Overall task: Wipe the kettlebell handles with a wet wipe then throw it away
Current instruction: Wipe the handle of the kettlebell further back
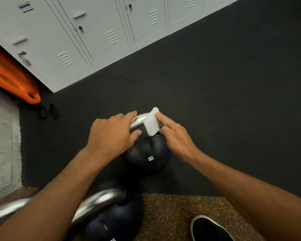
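A black kettlebell [149, 158] marked 8KG stands on the dark floor, its silver handle [139, 121] on top. My left hand [111, 134] grips the left part of that handle. A white wet wipe [151, 122] is draped over the handle's right end. My right hand [176, 134] presses the wipe against the metal with its fingers. A second black kettlebell [115, 221] sits nearer me at the bottom, its silver handle [101, 199] partly hidden under my left forearm.
Grey lockers [87, 32] line the far side. An orange plastic object [12, 79] leans at the left, with a black strap [45, 111] below it. A speckled brown mat [172, 218] and a black shoe [210, 230] are at the bottom. Pale paving [2, 145] lies left.
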Tool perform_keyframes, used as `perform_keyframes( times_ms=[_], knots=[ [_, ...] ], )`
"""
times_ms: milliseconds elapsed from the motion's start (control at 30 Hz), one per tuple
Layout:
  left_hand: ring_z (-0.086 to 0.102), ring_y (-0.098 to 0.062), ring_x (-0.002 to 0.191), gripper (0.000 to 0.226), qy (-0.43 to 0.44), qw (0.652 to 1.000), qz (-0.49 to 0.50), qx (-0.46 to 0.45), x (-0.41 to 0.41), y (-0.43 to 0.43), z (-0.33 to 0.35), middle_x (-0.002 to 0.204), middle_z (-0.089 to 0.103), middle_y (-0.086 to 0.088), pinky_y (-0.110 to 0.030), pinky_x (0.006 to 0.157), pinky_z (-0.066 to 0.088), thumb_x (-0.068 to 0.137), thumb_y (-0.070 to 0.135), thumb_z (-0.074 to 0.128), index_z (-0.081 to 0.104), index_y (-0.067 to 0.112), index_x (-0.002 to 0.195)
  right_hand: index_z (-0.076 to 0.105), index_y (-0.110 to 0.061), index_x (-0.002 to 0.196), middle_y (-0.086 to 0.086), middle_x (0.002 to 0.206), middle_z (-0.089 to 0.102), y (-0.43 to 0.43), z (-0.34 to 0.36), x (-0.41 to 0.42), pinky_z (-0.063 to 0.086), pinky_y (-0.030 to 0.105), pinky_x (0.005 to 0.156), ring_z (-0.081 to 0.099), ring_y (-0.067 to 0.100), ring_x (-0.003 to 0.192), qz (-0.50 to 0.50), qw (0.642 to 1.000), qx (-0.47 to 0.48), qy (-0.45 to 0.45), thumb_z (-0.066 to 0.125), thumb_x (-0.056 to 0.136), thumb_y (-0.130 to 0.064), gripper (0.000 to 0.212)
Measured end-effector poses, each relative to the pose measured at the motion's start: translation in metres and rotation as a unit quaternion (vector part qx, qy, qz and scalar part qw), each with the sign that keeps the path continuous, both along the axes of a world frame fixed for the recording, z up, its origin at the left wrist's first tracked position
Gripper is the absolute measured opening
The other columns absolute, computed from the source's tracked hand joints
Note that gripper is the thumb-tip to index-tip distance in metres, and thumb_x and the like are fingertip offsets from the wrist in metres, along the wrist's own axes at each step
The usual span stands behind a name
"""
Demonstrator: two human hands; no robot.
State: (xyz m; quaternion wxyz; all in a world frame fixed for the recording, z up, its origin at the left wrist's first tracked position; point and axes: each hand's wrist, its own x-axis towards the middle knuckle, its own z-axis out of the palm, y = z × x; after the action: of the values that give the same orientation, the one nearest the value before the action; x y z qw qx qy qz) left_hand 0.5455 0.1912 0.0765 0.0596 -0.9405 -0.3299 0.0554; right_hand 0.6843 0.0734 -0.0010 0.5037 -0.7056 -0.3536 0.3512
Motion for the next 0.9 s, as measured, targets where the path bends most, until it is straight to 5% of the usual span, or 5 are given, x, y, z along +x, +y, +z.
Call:
perform_keyframes(
  times_ms=[100, 233, 700, 900],
  knots=[
    [0.064, -0.02, 0.102, 0.038, 0.011, 1.0, 0.0, -0.017, 0.012, 0.016, 0.008, 0.114, 0.068, 0.011, -0.033, 0.069, 0.042, 0.097, 0.053, 0.05, 0.053, 0.051, 0.135, 0.069, -0.033, 0.12, -0.016, 0.127, 0.066, 0.012, -0.007, 0.023, 0.041, 0.036, 0.11, 0.056, 0.005, 0.123, -0.012, 0.999, 0.006, 0.046, 0.042, 0.078, -0.021, 0.052],
    [0.064, -0.017, 0.096, 0.037, 0.026, 0.999, -0.013, -0.028, 0.012, 0.025, 0.011, 0.108, 0.069, 0.014, -0.031, 0.065, 0.038, 0.097, 0.055, 0.049, 0.051, 0.059, 0.133, 0.077, -0.029, 0.101, -0.01, 0.11, 0.074, 0.029, 0.005, 0.046, 0.047, 0.05, 0.103, 0.066, 0.02, 0.108, 0.057, 0.997, -0.004, 0.046, 0.04, 0.073, -0.016, 0.048],
    [0.065, -0.022, 0.092, 0.037, -0.001, 0.999, -0.019, 0.03, 0.008, 0.021, 0.0, 0.101, 0.068, 0.005, -0.033, 0.065, 0.033, 0.097, 0.05, 0.052, 0.054, 0.052, 0.134, 0.077, -0.02, 0.105, -0.004, 0.11, 0.075, 0.036, -0.004, 0.055, 0.046, 0.04, 0.106, 0.066, 0.015, 0.11, 0.088, 0.992, 0.028, 0.084, 0.041, 0.08, -0.007, 0.046],
    [0.065, -0.019, 0.089, 0.036, -0.002, 0.999, -0.026, 0.044, 0.006, 0.02, -0.002, 0.098, 0.066, 0.006, -0.033, 0.063, 0.03, 0.097, 0.051, 0.049, 0.054, 0.052, 0.133, 0.08, -0.023, 0.095, -0.017, 0.102, 0.074, 0.046, 0.018, 0.055, 0.05, 0.034, 0.098, 0.065, 0.007, 0.102, 0.142, 0.99, -0.009, -0.001, 0.042, 0.084, -0.006, 0.043]
  ],
)
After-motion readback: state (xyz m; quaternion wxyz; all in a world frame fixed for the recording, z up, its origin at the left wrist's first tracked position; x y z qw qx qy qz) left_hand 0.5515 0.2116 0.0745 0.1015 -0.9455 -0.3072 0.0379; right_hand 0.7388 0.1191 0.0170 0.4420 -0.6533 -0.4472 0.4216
